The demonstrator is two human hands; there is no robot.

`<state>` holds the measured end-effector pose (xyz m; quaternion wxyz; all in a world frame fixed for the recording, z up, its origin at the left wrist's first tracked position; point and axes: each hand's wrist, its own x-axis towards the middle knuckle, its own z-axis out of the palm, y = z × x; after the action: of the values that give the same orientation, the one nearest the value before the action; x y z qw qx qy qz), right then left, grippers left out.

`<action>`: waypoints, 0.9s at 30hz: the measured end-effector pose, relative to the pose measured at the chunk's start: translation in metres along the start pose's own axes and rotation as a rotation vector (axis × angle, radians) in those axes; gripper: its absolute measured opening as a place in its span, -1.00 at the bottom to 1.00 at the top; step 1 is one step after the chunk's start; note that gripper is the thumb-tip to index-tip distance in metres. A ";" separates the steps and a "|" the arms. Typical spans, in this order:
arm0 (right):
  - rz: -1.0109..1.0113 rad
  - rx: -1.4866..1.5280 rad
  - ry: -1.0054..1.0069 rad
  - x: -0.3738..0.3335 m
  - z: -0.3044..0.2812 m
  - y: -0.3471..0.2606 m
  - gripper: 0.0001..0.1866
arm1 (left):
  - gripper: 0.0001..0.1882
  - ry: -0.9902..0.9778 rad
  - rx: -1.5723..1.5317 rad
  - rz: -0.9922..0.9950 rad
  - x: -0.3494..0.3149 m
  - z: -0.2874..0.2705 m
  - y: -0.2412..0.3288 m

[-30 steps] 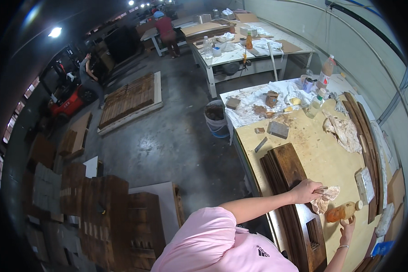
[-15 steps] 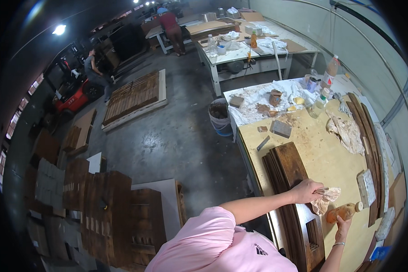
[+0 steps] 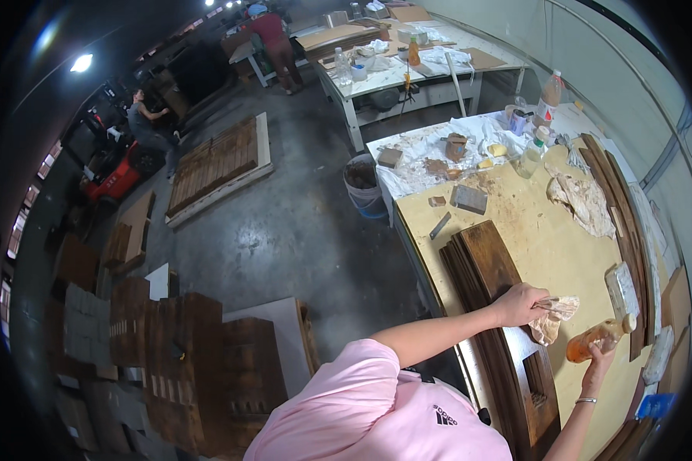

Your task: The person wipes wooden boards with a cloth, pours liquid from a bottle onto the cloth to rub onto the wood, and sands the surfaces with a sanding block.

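My left hand grips a crumpled cream rag, which hangs beyond my fingertips over the right edge of the wood. Under that forearm lies a stack of dark brown wooden boards; the top piece has a rectangular opening near my body. To the right, my right hand is wrapped round a clear plastic bottle of orange-brown liquid. The bottle lies tilted over the yellowish tabletop, its pale cap end toward the right. Rag and bottle are apart.
Beyond the boards are a grey block, a flat scraper-like strip and several bottles. A second rag and long wooden strips lie along the right. A bucket stands left of the table. Two people work farther off.
My right hand has carried the bottle to the right, away from the rag. My left hand still holds the rag over the boards. The whole view has shifted slightly.
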<state>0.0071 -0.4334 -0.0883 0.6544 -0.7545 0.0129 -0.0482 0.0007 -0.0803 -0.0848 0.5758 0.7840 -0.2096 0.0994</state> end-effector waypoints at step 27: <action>-0.216 -0.647 0.065 -0.036 0.072 -0.126 -0.20 | -0.83 0.020 -0.186 -0.199 0.047 0.018 -0.005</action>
<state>-0.0281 -0.3413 0.0241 0.3717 -0.9180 -0.0315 -0.1346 0.0429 -0.1058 -0.0761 0.6550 0.7432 -0.1333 0.0296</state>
